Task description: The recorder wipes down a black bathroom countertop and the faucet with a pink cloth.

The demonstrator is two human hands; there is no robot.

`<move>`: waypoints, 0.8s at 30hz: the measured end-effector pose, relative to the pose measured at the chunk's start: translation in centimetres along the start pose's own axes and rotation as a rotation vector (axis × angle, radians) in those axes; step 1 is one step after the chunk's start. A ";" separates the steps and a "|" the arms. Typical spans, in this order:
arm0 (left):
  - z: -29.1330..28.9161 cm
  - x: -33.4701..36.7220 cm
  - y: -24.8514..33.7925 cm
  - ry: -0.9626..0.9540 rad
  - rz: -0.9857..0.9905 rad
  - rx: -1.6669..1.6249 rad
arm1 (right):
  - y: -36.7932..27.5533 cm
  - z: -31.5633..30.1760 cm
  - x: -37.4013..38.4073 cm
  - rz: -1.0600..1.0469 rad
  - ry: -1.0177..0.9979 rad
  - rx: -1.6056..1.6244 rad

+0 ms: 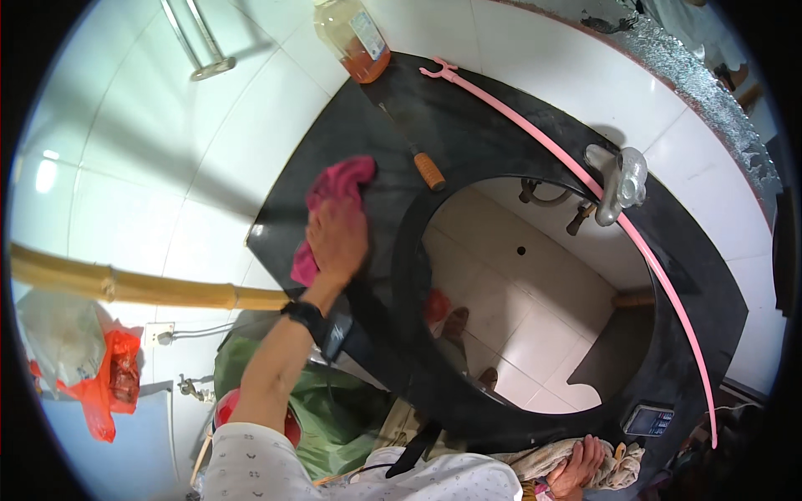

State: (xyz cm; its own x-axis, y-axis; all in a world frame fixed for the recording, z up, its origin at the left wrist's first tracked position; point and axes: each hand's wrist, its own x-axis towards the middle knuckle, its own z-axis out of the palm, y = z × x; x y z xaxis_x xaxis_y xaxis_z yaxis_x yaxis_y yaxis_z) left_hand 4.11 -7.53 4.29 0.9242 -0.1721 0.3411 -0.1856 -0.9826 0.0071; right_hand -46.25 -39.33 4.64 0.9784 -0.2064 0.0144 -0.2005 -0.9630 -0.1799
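Note:
My left hand (338, 238) presses a bunched pink cloth (349, 179) onto the left part of the black countertop (301, 167); the hand is slightly blurred and its fingertips sink into the cloth. At the near right edge, my right hand (576, 469) is closed on a crumpled beige cloth (614, 469), its thumb side partly hidden. Beyond the pink cloth lies a screwdriver with an orange handle (428, 171). A large round hole (526, 317) opens in the counter, and the floor and my feet show through it.
A long pink pole with a forked end (535, 129) runs behind a metal faucet (620, 188). A jar with orange contents (355, 46) stands at the far corner, and a phone (649, 420) lies near right. A bamboo pole (167, 286) juts in from the left.

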 end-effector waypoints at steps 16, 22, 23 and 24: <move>5.7 12.2 -4.7 0.062 -0.010 -0.024 | -0.5 -0.9 0.6 0.107 -0.126 -0.022; 0.0 -1.1 -0.3 0.057 0.160 -0.078 | -0.4 -0.6 0.9 0.011 0.005 -0.003; -1.1 -2.6 0.3 0.003 0.176 -0.087 | -0.5 -0.9 1.1 0.011 -0.004 -0.008; -2.0 -3.1 0.8 -0.052 0.194 -0.098 | -0.6 -1.0 1.2 0.015 0.011 -0.008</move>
State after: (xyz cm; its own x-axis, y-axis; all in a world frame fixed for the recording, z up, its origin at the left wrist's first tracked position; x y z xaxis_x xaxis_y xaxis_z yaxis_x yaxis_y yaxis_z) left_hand 0.42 -7.67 5.07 0.8835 -0.3630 0.2959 -0.3906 -0.9198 0.0380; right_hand -44.99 -39.16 5.78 0.9746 -0.2228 0.0230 -0.2156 -0.9611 -0.1725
